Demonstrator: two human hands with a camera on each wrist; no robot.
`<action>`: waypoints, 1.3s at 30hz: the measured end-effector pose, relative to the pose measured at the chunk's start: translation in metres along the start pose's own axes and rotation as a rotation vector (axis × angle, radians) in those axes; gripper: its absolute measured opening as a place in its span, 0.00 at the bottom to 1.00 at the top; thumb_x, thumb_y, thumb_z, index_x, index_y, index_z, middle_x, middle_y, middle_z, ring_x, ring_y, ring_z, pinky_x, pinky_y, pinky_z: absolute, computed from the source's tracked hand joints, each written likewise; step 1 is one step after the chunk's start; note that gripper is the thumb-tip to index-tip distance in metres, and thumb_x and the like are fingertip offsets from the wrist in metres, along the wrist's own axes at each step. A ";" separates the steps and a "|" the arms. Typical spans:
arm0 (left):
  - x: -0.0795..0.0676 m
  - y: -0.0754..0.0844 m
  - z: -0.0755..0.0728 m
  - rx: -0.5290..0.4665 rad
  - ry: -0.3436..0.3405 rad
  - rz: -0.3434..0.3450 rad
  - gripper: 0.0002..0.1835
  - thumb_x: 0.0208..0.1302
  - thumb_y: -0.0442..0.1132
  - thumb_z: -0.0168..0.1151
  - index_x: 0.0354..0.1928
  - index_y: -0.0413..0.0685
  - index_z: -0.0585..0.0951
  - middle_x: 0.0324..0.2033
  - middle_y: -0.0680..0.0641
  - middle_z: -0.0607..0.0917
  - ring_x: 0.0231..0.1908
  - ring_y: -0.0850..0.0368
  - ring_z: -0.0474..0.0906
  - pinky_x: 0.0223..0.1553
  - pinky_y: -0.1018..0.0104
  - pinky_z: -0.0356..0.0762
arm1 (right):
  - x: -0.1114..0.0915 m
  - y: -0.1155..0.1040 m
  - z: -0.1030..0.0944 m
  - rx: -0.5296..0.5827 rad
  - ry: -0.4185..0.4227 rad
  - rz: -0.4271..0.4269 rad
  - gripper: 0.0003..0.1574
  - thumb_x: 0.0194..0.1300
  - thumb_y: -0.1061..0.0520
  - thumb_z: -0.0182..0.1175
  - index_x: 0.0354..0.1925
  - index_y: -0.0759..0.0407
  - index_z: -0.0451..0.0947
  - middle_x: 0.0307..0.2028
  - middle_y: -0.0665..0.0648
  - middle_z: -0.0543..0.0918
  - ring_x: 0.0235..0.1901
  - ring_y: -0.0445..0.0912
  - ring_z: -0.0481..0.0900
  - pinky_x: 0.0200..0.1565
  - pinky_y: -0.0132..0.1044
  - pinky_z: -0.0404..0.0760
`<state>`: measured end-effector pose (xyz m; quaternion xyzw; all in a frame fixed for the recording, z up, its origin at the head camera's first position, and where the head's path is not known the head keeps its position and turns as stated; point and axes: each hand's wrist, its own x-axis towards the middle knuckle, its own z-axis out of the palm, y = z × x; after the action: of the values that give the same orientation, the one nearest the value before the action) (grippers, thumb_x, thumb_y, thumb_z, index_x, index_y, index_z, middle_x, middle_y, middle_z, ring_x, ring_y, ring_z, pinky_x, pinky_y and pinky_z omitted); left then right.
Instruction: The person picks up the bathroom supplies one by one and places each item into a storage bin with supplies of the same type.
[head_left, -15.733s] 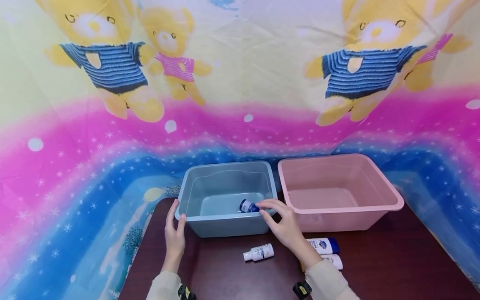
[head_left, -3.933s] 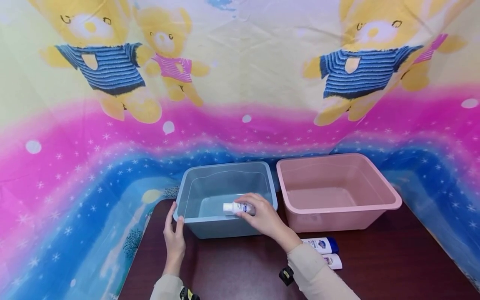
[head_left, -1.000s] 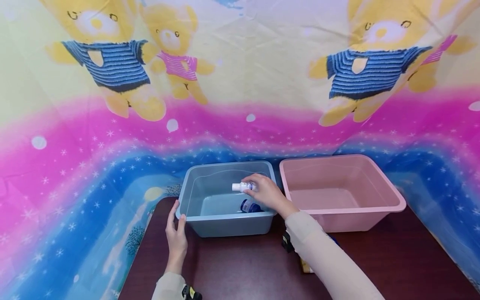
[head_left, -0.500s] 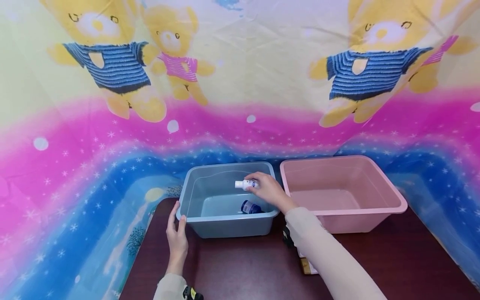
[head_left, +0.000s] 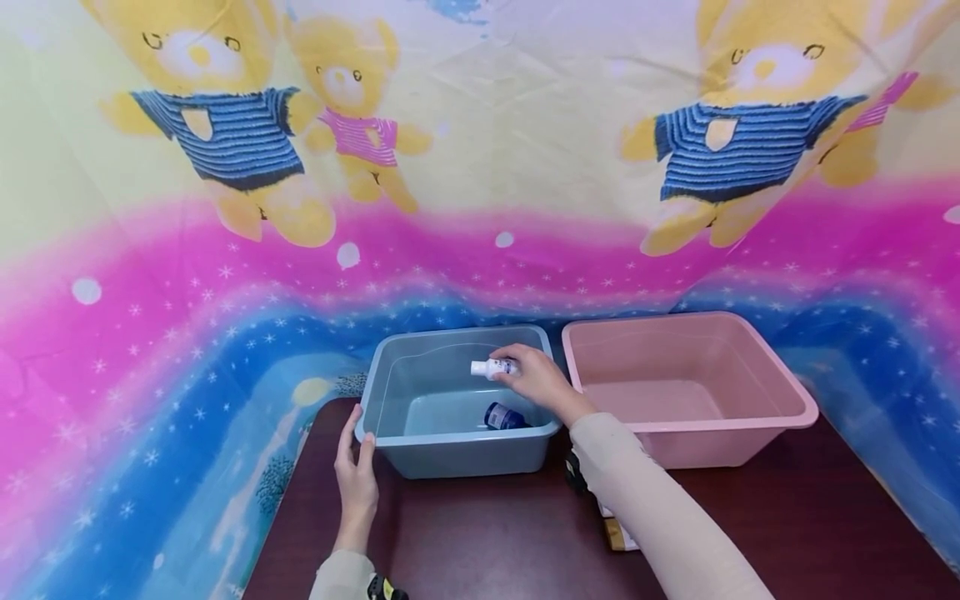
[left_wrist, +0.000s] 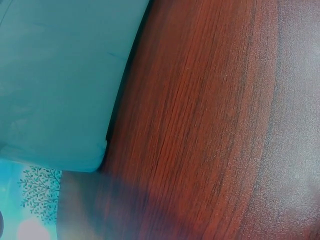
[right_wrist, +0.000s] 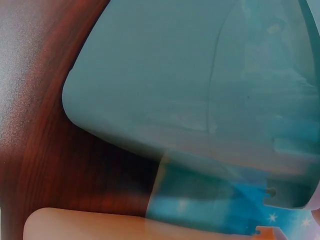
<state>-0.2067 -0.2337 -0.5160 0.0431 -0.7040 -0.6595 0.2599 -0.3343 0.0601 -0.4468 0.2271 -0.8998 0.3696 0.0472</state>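
Behind the dark table (head_left: 480,537) hangs a cloth (head_left: 495,225) printed with bears. In the head view, I see the left hand (head_left: 356,479) resting with straight fingers at the left front corner of the blue tub (head_left: 465,437). The right hand (head_left: 538,379) pinches a white bottle (head_left: 489,367), held level above the inside of this tub, cap to the left. A dark blue bottle (head_left: 504,416) lies on its side in the tub; the pink tub (head_left: 723,427) stands just beside. From the left wrist I see the blue tub's wall and the table; from the right wrist, its wall, with the cloth below. In both I cannot tell the grip.
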 end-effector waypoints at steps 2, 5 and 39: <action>-0.002 0.007 0.001 0.013 -0.001 -0.005 0.26 0.75 0.30 0.50 0.72 0.39 0.65 0.71 0.40 0.66 0.69 0.47 0.59 0.54 0.82 0.65 | 0.000 0.000 -0.001 0.007 -0.002 0.001 0.21 0.64 0.53 0.68 0.56 0.52 0.82 0.54 0.54 0.81 0.45 0.48 0.79 0.48 0.47 0.78; -0.003 0.012 0.002 0.020 -0.001 -0.008 0.26 0.75 0.31 0.50 0.72 0.38 0.64 0.71 0.41 0.66 0.69 0.48 0.60 0.55 0.82 0.65 | 0.000 0.002 -0.002 0.014 0.000 0.004 0.22 0.65 0.52 0.67 0.56 0.53 0.81 0.54 0.54 0.81 0.47 0.49 0.78 0.50 0.48 0.78; 0.003 -0.008 -0.005 0.143 -0.026 -0.122 0.27 0.77 0.44 0.50 0.75 0.55 0.62 0.73 0.51 0.63 0.69 0.51 0.60 0.53 0.82 0.63 | -0.022 0.002 -0.020 0.017 0.022 -0.041 0.20 0.70 0.51 0.62 0.59 0.49 0.79 0.55 0.51 0.80 0.54 0.49 0.78 0.55 0.49 0.76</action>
<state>-0.2093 -0.2406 -0.5224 0.0956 -0.7485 -0.6228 0.2066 -0.3175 0.0831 -0.4393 0.2418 -0.8911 0.3789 0.0627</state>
